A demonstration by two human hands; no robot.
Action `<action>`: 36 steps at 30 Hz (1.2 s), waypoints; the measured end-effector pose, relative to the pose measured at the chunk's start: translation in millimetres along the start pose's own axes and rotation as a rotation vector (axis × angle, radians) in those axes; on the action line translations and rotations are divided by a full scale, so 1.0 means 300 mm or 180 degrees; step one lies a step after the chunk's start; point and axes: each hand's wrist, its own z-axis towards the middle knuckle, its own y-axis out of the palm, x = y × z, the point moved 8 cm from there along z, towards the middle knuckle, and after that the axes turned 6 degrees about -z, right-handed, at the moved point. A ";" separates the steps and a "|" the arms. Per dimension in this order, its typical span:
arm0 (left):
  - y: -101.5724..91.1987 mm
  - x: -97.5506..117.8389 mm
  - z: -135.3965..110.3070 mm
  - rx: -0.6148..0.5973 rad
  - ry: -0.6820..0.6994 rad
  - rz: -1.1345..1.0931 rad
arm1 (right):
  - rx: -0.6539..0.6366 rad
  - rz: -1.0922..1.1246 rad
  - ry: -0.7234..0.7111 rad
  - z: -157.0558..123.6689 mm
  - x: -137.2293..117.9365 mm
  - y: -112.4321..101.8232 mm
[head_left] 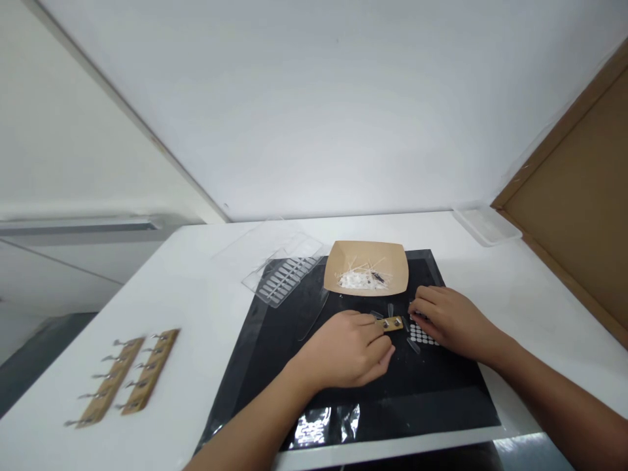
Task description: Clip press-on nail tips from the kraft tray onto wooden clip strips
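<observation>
My left hand (354, 350) lies curled over a short wooden strip (393, 324), gripping it; two metal studs show on the end that sticks out past the fingers. Beside it, my right hand (449, 320) has its fingers bent together over a sheet of white round stickers (420, 334). What those fingertips hold, if anything, is too small to make out. Around the strip lie several clear nail tips (413, 345) on a black mat (363, 409).
Behind my hands stands a cardboard tray (366, 252) with white bits and thin sticks. A clear case of nail tips (287, 280) overlaps the mat's left corner. Two wooden strips with metal clips (150, 373) lie at left. Far right are a plastic tray (487, 226) and a brown panel (579, 196).
</observation>
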 end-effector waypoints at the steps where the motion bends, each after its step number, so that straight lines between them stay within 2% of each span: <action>1: 0.003 -0.002 -0.001 -0.0026 -0.0012 -0.0001 | 0.0003 0.0002 0.0000 0.001 0.000 0.000; 9: 0.017 -0.015 -0.003 -0.0243 -0.0105 0.0052 | 0.0073 0.0126 0.0035 0.001 0.002 -0.007; 36: 0.013 -0.013 -0.002 -0.0252 -0.0128 0.0028 | 0.0070 0.0336 0.0096 -0.002 0.013 0.005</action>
